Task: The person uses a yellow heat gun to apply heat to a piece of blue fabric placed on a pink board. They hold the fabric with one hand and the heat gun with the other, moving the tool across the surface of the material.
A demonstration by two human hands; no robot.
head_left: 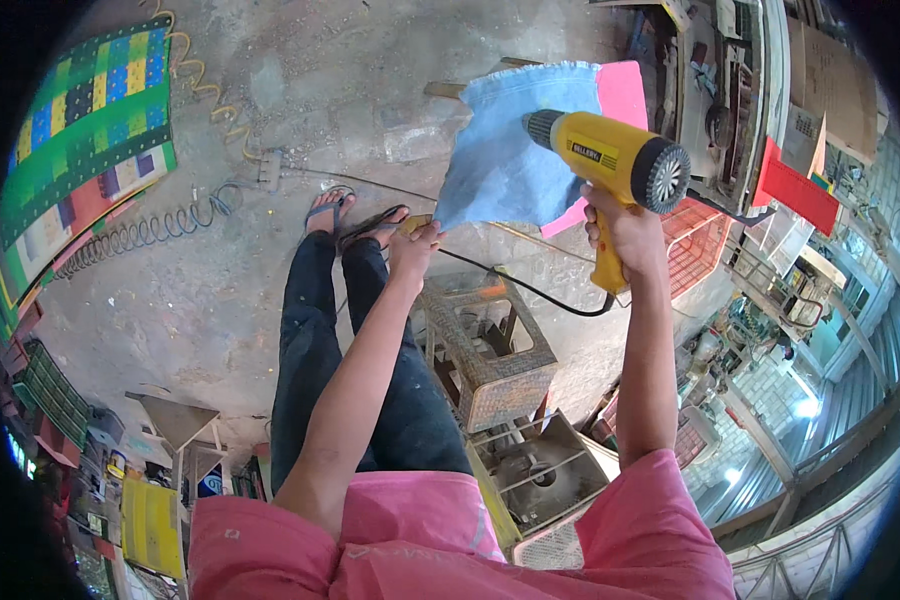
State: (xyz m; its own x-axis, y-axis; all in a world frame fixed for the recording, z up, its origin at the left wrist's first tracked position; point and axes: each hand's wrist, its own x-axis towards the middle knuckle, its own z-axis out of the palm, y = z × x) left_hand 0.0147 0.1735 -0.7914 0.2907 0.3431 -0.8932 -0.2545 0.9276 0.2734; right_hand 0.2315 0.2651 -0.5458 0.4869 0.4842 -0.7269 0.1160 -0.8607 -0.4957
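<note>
My right hand (622, 232) is wrapped round the handle of a yellow heat gun (605, 150). The gun's dark nozzle points left, over a light blue denim-like cloth piece (515, 150) with a frayed far edge. The cloth lies over a pink sheet (622, 95), which shows along its right side. Tan wooden bar ends (444, 90) stick out past the cloth's far left edge. My left hand (413, 247) is closed at the cloth's near left corner, beside a yellowish wooden end; its fingers partly hide what they pinch. A black cord (530, 285) runs from the gun's handle.
A worn open-sided stool (490, 345) stands in front of me, with a metal burner stand (540, 470) nearer. An orange-red crate (692, 245) is at right, below a metal-framed bench. Coiled hoses (140, 235) and a patterned green cover (90, 110) lie to the left.
</note>
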